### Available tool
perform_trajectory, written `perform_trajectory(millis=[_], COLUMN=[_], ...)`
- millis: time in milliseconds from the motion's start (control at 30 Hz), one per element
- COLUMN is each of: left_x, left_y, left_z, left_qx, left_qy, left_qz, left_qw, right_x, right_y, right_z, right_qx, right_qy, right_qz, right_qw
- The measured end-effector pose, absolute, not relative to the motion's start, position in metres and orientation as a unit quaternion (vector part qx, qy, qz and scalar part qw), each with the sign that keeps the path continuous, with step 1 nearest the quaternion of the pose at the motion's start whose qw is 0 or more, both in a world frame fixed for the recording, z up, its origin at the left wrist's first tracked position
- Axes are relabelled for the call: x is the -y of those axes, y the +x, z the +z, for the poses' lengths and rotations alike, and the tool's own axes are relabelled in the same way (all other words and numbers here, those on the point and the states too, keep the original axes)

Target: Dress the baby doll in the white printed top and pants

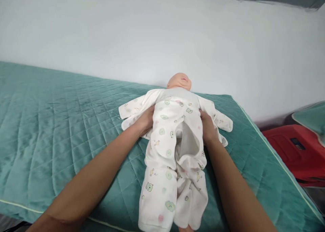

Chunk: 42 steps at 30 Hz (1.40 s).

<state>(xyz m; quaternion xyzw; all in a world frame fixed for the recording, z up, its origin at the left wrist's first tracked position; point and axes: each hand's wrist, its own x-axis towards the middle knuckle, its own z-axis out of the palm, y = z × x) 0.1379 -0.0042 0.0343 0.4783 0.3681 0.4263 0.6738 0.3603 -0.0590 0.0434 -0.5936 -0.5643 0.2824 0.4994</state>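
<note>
A baby doll [179,81] lies on its back on a green quilted bed cover [76,123], its head by the wall. It wears a white long-sleeved top [152,96], spread out at both sides. White printed baby trousers [162,150] cover the legs and reach up over the belly, with an open crotch. At the left of the waist, my left hand [147,119] grips the trousers' side. My right hand [207,125] has hold of the opposite side. The fingertips of both hands are hidden behind the cloth. A bit of a foot [186,228] shows below one trouser leg.
Behind the bed rises a plain pale wall [101,32]. Beyond the bed's right edge stands a red plastic object [291,150], with a green cloth-like piece [311,118] above it. Light piping [269,147] marks the cover's edge.
</note>
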Motion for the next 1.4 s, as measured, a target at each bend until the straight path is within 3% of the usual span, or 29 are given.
perform_trajectory(millis=[400,900,1100,1400], left_x=[0.005,-0.004,-0.011,-0.023], left_y=[0.137,0.127,0.124,0.128], left_z=[0.043,0.042,0.041,0.051], left_qx=[-0.457,-0.436,-0.349,-0.348], left_qy=[0.588,0.710,0.750,0.738], left_qz=[0.463,0.490,0.498,0.420], left_qw=[0.480,0.257,0.261,0.398], right_x=[0.051,0.048,0.052,0.047], right_y=[0.372,0.378,0.367,0.364], right_z=[0.039,0.033,0.042,0.049], right_qx=[0.561,0.420,0.444,0.549], right_qy=[-0.701,-0.653,-0.634,-0.546], right_qz=[0.159,0.255,0.176,0.268], right_qw=[0.410,0.576,0.609,0.573])
